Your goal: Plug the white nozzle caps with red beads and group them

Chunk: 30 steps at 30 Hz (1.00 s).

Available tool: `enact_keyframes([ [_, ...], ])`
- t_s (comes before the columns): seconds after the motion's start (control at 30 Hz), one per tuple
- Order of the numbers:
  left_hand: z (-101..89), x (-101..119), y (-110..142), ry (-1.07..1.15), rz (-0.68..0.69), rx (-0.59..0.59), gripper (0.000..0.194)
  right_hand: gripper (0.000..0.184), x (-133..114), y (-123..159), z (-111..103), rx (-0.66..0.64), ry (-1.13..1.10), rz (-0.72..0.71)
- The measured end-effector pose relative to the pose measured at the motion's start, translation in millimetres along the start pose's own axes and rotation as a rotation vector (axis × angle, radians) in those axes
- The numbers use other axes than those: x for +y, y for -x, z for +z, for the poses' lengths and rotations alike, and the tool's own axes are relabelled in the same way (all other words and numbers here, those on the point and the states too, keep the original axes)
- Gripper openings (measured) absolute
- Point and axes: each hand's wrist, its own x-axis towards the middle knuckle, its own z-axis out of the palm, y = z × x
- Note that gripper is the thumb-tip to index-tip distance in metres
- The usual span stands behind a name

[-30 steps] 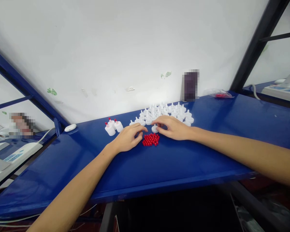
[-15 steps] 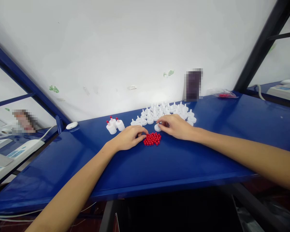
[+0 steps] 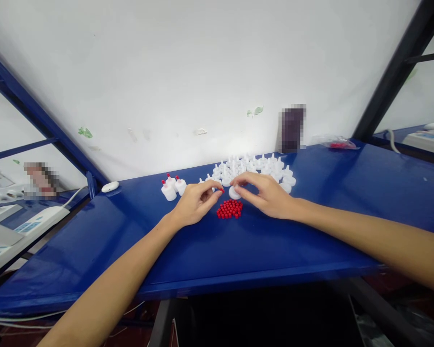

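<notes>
My left hand (image 3: 198, 201) is closed in a pinch on a small red cap (image 3: 222, 190), raised above the table. Just below it lies a tight cluster of red caps (image 3: 230, 209). My right hand (image 3: 264, 193) grips a white nozzle lid (image 3: 234, 193) between thumb and fingers; its round base shows below the fingertips and the tip is partly hidden. Behind both hands stand many white nozzle lids (image 3: 265, 166) with pointed tips. To the left are three white pieces with red caps on their tips (image 3: 169, 192).
A blue table (image 3: 260, 255) carries everything, against a white wall (image 3: 166, 86). A white oval case (image 3: 110, 186) rests at the left, a clear bag with red pieces (image 3: 336, 142) at the far right. A blurred dark upright object (image 3: 291, 130) leans on the wall; power strips (image 3: 25, 226) sit at left.
My left hand has lifted a red cap from the cluster and moved up toward the white nozzle lid. My right hand stays on that lid, in nearly the same place.
</notes>
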Motion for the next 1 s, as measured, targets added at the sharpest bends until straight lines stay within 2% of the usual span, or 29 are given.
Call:
enact_keyframes([
  [0.07, 2.6, 6, 1, 0.021, 0.053, 0.071, 0.015, 0.015, -6, 0, 4, -0.008, -0.166, 0.077],
  [0.17, 4.8, 14, 2, 0.030, 0.128, 0.122, 0.010, 0.019, -18, 1, 10, -0.065, -0.498, 0.268],
  [0.27, 5.0, 18, 2, 0.023, 0.167, 0.129, 0.008, 0.019, -28, 3, 13, -0.126, -0.660, 0.333],
  [0.5, 5.4, 19, 2, 0.031, 0.169, 0.112, 0.007, 0.015, -32, 6, 11, -0.175, -0.647, 0.360],
  [0.7, 3.7, 20, 4, 0.038, 0.162, 0.068, 0.010, 0.022, -29, 6, 13, -0.187, -0.679, 0.355],
  [1.0, -4.0, 24, 1, -0.140, 0.287, 0.000, 0.016, 0.028, -29, 4, 13, -0.162, -0.794, 0.441],
])
